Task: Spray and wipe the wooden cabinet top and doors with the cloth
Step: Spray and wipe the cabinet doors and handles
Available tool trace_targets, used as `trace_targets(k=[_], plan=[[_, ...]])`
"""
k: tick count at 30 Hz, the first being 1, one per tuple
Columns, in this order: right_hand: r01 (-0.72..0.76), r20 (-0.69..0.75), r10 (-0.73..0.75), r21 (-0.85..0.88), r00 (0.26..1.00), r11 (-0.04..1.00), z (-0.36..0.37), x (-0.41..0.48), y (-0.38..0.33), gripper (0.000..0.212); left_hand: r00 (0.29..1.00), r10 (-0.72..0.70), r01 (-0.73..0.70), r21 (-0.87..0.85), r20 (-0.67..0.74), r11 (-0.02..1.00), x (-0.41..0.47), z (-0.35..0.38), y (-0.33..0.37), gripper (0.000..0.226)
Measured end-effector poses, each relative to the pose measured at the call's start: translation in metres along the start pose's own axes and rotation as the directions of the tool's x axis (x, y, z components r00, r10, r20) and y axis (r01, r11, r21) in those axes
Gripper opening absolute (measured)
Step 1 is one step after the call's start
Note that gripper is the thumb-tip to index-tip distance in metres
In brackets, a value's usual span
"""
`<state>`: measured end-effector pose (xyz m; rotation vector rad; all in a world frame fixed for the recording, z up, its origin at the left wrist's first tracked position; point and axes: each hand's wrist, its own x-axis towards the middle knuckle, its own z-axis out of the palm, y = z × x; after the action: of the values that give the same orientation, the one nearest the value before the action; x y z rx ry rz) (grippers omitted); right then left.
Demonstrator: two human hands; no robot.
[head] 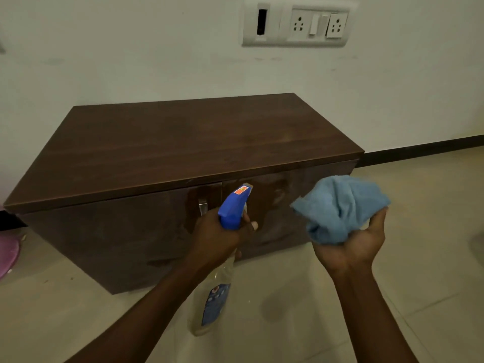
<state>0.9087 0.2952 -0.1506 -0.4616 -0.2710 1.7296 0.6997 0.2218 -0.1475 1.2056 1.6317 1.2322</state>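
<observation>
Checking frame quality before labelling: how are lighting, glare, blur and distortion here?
Head view: the light is dim and flat with no hard shadows. A wet sheen glares on the cabinet doors behind the spray bottle. The wide-angle lens skews the edges of the cabinet top. The socket plate is soft near the frame's top. The cloth reads fairly sharp.

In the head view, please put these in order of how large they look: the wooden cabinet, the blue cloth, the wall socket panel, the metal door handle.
1. wooden cabinet
2. blue cloth and wall socket panel: about alike, and the cloth is nearer the camera, so they are left unranked
3. metal door handle
</observation>
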Motion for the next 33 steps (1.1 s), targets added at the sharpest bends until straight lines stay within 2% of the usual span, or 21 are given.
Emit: trace_targets(k=[3,6,7,8,10,11,12,14,15,16,19,21,22,23,25,26,28,29,30,31,33], plan=[[0.042,-0.015,-0.041,0.042,0.999,0.998,-0.007,-0.002,-0.008,0.059,1.000,0.005,-0.006,0.057,0.015,0.998,0.000,0.005,0.001,0.017],[0.105,-0.081,-0.105,0.002,0.991,0.994,-0.008,0.002,-0.004,0.057,0.999,0.033,-0.035,0.062,0.028,0.997,-0.004,0.007,0.002,0.014],[0.192,-0.073,-0.198,-0.085,0.977,0.978,-0.005,0.007,0.000,0.047,0.999,0.042,-0.044,0.057,0.033,0.997,-0.005,0.006,0.003,0.014],[0.291,-0.075,-0.319,-0.259,0.945,0.921,0.003,0.013,0.004,0.033,0.999,0.045,-0.047,0.057,0.030,0.997,-0.006,0.005,0.004,0.014],[0.404,-0.021,-0.499,-0.559,0.866,0.724,0.023,0.030,0.018,0.016,0.999,0.034,-0.033,0.046,-0.005,0.998,-0.007,-0.002,0.007,0.016],[0.435,0.019,-0.559,-0.650,0.829,0.624,0.036,0.039,0.027,0.020,0.999,0.024,-0.024,0.020,-0.021,1.000,-0.008,-0.007,0.008,0.016],[0.432,0.045,-0.612,-0.748,0.790,0.504,0.047,0.048,0.039,0.028,1.000,0.014,-0.015,-0.014,-0.024,1.000,-0.008,-0.013,0.008,0.017],[0.309,0.093,-0.685,-0.930,0.722,0.200,0.061,0.057,0.071,0.039,0.999,0.003,-0.006,-0.079,-0.040,0.997,-0.010,-0.025,0.008,0.018],[0.318,0.192,-0.688,-0.946,0.700,0.059,0.061,0.054,0.089,0.041,0.998,0.003,-0.009,-0.094,-0.065,0.996,-0.010,-0.030,0.007,0.016],[0.399,0.345,-0.633,-0.915,0.693,-0.062,0.060,0.046,0.104,0.040,0.996,0.005,-0.015,-0.106,-0.094,0.994,-0.010,-0.033,0.005,0.013],[0.648,0.688,-0.354,-0.722,0.633,-0.244,0.042,0.031,0.131,0.038,0.987,-0.015,-0.002,-0.106,-0.163,0.994,-0.007,-0.034,-0.002,0.017],[0.716,0.765,-0.274,-0.642,0.582,-0.273,0.035,0.039,0.122,0.038,0.988,-0.010,-0.001,-0.072,-0.155,0.997,-0.005,-0.028,-0.004,0.024],[0.723,0.765,-0.272,-0.642,0.584,-0.254,0.032,0.044,0.113,0.035,0.990,-0.003,-0.006,-0.065,-0.140,0.998,-0.005,-0.027,-0.005,0.025],[0.709,0.750,-0.310,-0.657,0.584,-0.255,0.027,0.050,0.101,0.031,0.993,0.003,-0.010,-0.064,-0.116,0.998,-0.005,-0.026,-0.006,0.021],[0.605,0.653,-0.490,-0.745,0.578,-0.280,0.009,0.068,0.067,0.028,0.997,-0.012,0.006,-0.074,-0.076,0.997,-0.007,-0.026,-0.008,0.015],[0.540,0.562,-0.581,-0.808,0.589,-0.235,0.000,0.080,0.045,0.026,0.997,-0.024,0.018,-0.086,-0.070,0.996,-0.008,-0.029,-0.009,0.014],[0.404,0.318,-0.703,-0.914,0.636,-0.048,-0.010,0.091,0.010,0.024,0.998,-0.037,0.031,-0.099,-0.059,0.995,-0.011,-0.033,-0.011,0.012],[0.368,0.234,-0.724,-0.929,0.649,0.029,-0.009,0.091,0.008,0.022,0.997,-0.044,0.038,-0.096,-0.059,0.995,-0.014,-0.036,-0.012,0.012],[0.370,0.219,-0.732,-0.928,0.645,0.049,-0.005,0.086,0.015,0.019,0.997,-0.049,0.044,-0.089,-0.054,0.995,-0.015,-0.036,-0.011,0.013],[0.414,0.283,-0.725,-0.910,0.628,0.003,0.001,0.077,0.030,0.017,0.997,-0.055,0.051,-0.081,-0.045,0.995,-0.016,-0.035,-0.010,0.013],[0.544,0.516,-0.619,-0.823,0.593,-0.164,0.017,0.057,0.071,0.020,0.997,-0.061,0.058,-0.056,-0.041,0.997,-0.015,-0.030,-0.008,0.014]])
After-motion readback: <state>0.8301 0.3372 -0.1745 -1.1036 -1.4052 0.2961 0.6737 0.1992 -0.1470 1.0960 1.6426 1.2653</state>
